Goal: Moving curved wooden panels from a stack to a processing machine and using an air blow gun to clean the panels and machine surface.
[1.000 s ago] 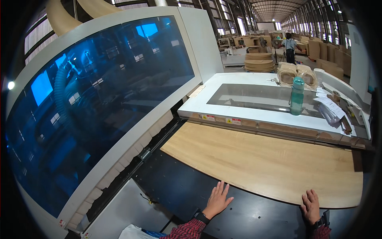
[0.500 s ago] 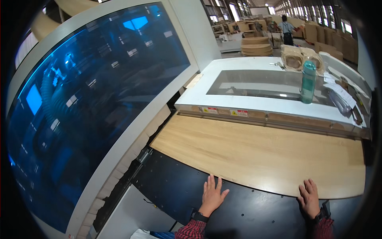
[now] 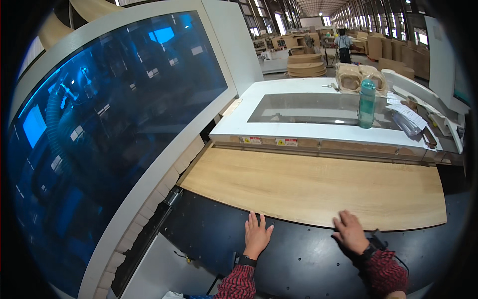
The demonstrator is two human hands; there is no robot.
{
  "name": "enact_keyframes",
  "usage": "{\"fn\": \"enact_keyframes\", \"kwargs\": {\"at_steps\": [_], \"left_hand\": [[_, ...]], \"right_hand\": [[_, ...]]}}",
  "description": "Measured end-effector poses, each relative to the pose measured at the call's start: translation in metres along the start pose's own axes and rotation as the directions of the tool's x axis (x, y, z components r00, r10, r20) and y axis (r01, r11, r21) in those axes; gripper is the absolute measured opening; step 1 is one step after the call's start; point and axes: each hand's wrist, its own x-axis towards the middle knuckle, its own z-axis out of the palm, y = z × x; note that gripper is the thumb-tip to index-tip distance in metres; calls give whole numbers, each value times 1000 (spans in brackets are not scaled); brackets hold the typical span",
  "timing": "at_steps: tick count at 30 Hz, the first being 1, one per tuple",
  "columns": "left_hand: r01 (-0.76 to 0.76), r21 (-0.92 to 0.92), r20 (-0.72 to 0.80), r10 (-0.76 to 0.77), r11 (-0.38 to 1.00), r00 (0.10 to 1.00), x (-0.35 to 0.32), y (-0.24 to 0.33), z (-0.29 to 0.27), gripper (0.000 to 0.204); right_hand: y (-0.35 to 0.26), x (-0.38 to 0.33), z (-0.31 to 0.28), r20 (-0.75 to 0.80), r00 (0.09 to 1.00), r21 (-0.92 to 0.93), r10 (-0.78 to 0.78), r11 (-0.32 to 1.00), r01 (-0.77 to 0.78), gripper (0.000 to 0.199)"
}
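A wide, light wood-grain panel [image 3: 313, 189] lies flat on the black machine table [image 3: 298, 259], its far edge close to the white machine cover. My left hand [image 3: 257, 236] rests with spread fingers, the fingertips at the panel's near edge, left of its middle. Farther right, my right hand [image 3: 351, 232] has its fingers stretched over the same near edge; whether they press on the wood or hover just above it I cannot tell. Neither hand is wrapped round anything. Both wrists carry dark bands, and the sleeves are red and black.
A tall machine hood with a blue window [image 3: 119, 114] stands at the left, strip curtains [image 3: 164, 187] under its edge. On the white cover [image 3: 234, 127] stand a teal bottle [image 3: 367, 104], papers [image 3: 409, 118] and wrapped parts [image 3: 348, 77]. Behind, a person [image 3: 343, 45] stands among stacked boards.
My right hand has moved left along the panel's near edge. My left hand keeps its place near the edge. The whole view has shifted slightly.
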Motion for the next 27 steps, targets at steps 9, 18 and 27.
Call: {"fn": "enact_keyframes", "kwargs": {"at_steps": [9,18,27], "left_hand": [[31,-94,20,-30,995,999,-8,-4,-7,62],[-68,-265,102,98,962,990,-139,-17,-70,48],[-43,-222,-161,7,974,987,-146,-4,-80,34]], "right_hand": [[-24,43,29,-74,995,58,-62,996,67,40],[-23,40,34,-143,990,137,11,991,9,42],[-41,42,37,-178,979,117,100,990,-80,44]]}}
